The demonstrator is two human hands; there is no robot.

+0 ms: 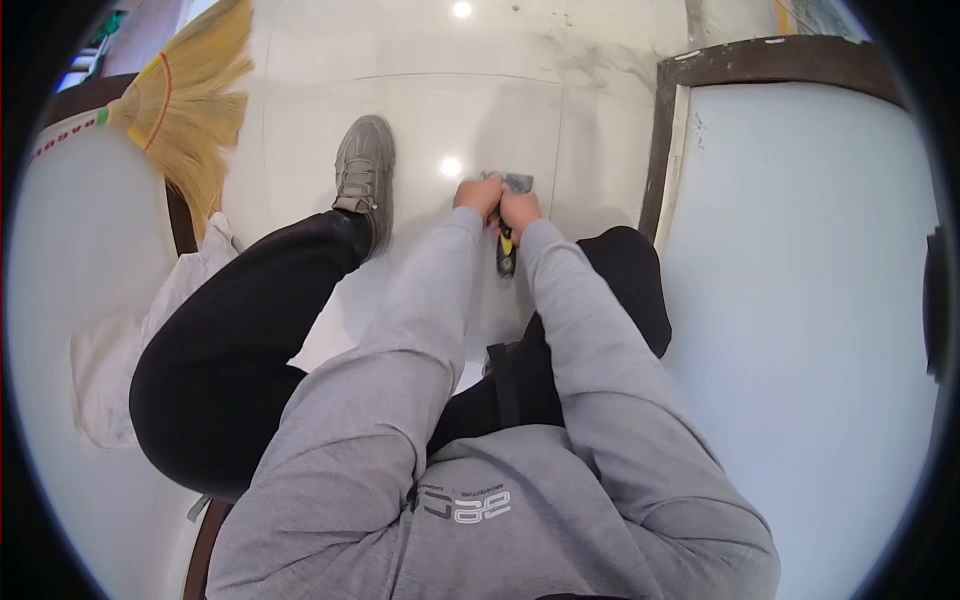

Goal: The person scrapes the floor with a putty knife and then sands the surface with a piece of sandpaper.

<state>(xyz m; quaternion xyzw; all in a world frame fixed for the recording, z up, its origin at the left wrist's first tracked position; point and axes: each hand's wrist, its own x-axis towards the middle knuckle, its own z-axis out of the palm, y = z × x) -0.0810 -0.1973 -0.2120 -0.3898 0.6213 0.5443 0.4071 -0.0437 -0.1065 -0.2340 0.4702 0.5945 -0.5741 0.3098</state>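
The left hand (479,196) and right hand (521,209) are closed together around a small tool with a yellow-and-black handle and flat grey head (506,258), its handle pointing back toward the person. The tool is low over the glossy, pale tiled floor (420,100), between a grey laced shoe (365,165) and a black-trousered knee (630,280). Farther left, a yellow straw broom (195,90) spreads above crumpled white sheeting (110,370); at right stands a pale panel with a dark brown frame (800,260).

Left forearm (430,275) and right forearm (575,295) extend from near to far, converging; the left hand (479,195) and right hand (520,210) meet side by side, just right of centre, both curled.
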